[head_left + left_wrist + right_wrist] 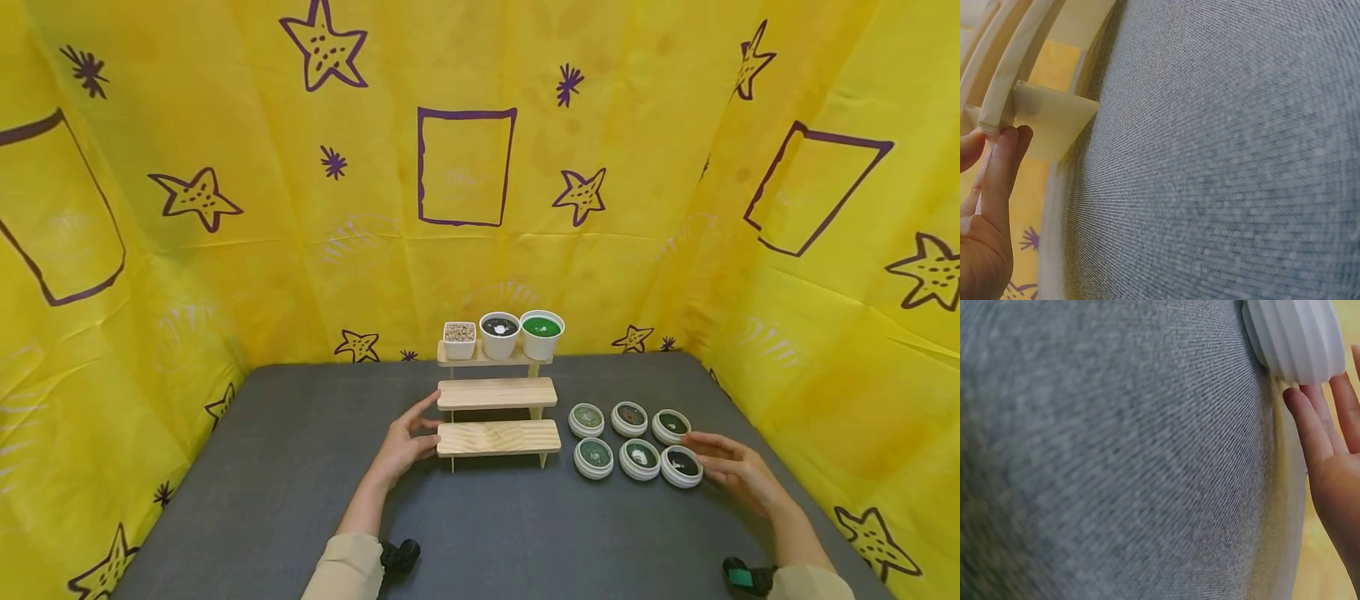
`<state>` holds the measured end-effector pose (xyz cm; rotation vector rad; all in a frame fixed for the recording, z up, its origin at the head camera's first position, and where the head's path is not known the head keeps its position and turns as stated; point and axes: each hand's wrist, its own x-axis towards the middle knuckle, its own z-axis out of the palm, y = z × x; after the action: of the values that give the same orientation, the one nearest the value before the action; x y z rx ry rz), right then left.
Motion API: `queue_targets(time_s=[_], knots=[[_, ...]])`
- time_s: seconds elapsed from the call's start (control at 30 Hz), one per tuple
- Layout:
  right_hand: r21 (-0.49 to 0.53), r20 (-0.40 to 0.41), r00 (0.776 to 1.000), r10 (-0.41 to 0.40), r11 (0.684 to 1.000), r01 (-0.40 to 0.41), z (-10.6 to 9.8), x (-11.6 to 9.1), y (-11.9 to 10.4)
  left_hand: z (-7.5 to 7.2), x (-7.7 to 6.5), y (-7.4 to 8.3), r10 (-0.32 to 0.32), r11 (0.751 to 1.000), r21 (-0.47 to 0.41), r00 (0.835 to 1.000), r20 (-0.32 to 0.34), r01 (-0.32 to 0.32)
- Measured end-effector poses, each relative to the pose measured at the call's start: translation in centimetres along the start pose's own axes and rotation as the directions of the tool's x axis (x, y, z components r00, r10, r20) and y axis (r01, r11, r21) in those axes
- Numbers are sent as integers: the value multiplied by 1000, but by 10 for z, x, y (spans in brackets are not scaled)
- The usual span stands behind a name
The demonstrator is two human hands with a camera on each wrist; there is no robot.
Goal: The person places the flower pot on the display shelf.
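A three-tier wooden stand (498, 393) is upright on the dark grey table. My left hand (401, 448) is at its left side, and in the left wrist view the thumb and fingers (1002, 162) pinch the end of a board. Right of the stand, several small ribbed white bowls with green and dark contents form two rows. My right hand (742, 473) reaches to their right end with its fingers extended. Its fingertips touch or nearly touch the front right bowl (682, 467) and the bowl behind it (671, 427). One ribbed bowl (1297, 344) shows close up in the right wrist view.
On the top tier stand a square white pot (460, 350) of pale grains, a white cup (500, 346) with dark contents and another cup (542, 344) with green contents. Yellow patterned cloth (465, 267) hangs behind the table (300, 467) and at both sides.
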<state>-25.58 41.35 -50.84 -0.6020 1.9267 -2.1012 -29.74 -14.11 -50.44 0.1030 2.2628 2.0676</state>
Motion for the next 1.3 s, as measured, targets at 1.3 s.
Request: queue_targets(time_s=[1.3], knots=[[-350,-155,955,254,890,-293,5,-1,8,0,0,2,-19,1000,1,1000,6,19]])
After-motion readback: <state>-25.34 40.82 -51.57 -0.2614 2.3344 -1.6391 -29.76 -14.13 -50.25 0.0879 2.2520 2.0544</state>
